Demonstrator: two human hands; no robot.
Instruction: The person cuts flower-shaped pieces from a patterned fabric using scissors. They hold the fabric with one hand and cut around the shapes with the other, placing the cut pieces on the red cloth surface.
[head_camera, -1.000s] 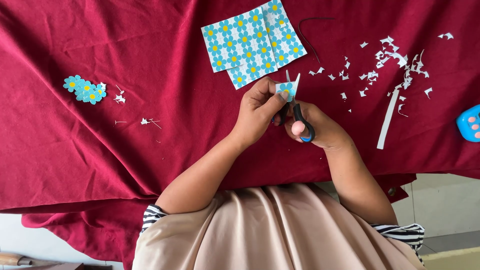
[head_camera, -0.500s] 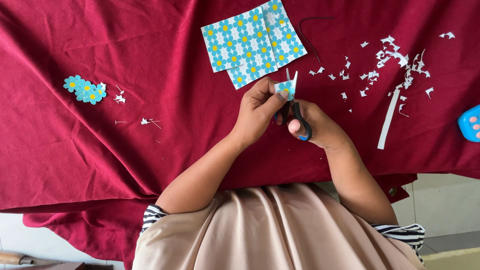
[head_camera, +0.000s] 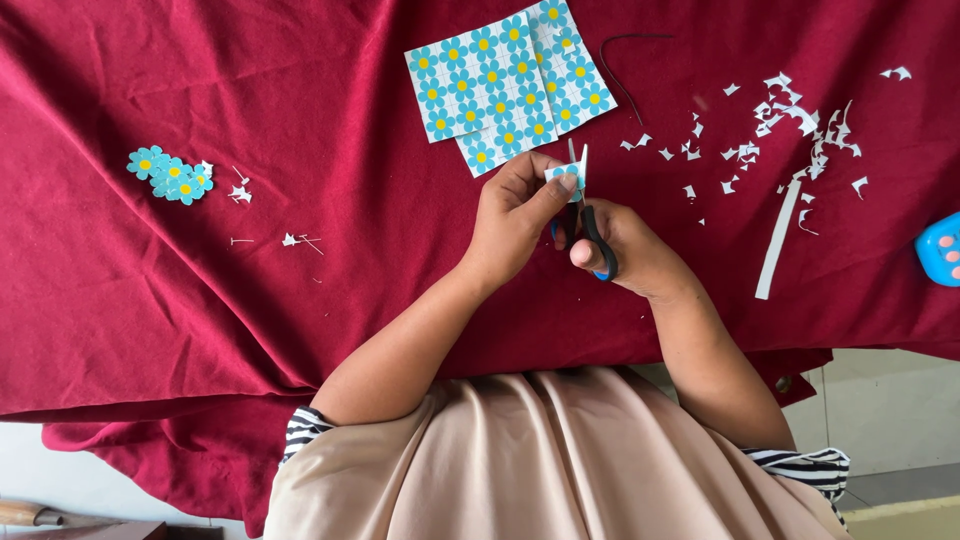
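Your right hand (head_camera: 625, 250) grips the scissors (head_camera: 592, 225), fingers through the loops, blades up at the paper piece (head_camera: 562, 176). Your left hand (head_camera: 515, 215) pinches that piece between thumb and fingertips, just above the scissors. Turn the paper, not the blades; take short snips. Beyond the scissors lies the flower-print sheet (head_camera: 505, 85); scraps (head_camera: 790, 110) lie to its right.

There's one view only, from the camera on my head, looking almost straight down over my chest onto the bench (head_camera: 200, 300). It sits close: my forearms fill the middle, and the bench's red cloth runs past the frame's edges.
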